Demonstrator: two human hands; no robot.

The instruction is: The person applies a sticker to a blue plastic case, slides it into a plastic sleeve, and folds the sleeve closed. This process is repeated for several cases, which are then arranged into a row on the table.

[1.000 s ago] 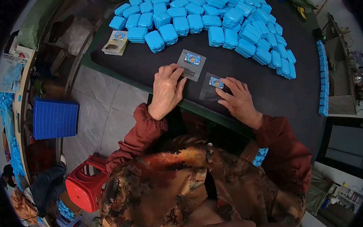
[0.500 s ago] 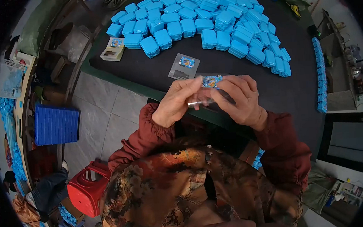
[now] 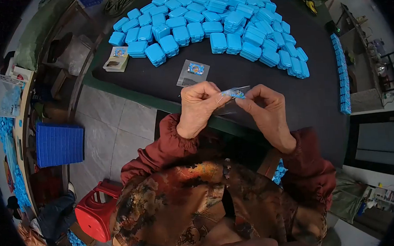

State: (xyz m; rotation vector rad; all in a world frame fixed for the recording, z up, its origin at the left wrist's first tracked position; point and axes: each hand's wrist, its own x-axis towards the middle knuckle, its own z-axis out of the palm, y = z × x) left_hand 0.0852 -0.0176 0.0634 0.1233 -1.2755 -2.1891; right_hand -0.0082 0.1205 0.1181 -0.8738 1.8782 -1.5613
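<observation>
My left hand (image 3: 199, 105) and my right hand (image 3: 264, 106) both pinch a small clear plastic bag with a blue printed label (image 3: 235, 94), held up just above the near edge of the black table (image 3: 158, 82). A second clear bag with the same blue label (image 3: 193, 72) lies flat on the table just beyond my left hand. Farther back, several light blue plastic cases (image 3: 209, 25) cover the tabletop in a wide heap.
A small stack of printed cards or bags (image 3: 116, 58) sits at the table's left corner. A blue crate (image 3: 59, 143) and a red stool (image 3: 95, 212) stand on the tiled floor to my left. More blue cases (image 3: 342, 73) line the table's right edge.
My hands left the table, where each was pressing on a flat bag. Both now hold one bag up between them, tilted edge-on. The other bag stayed on the table.
</observation>
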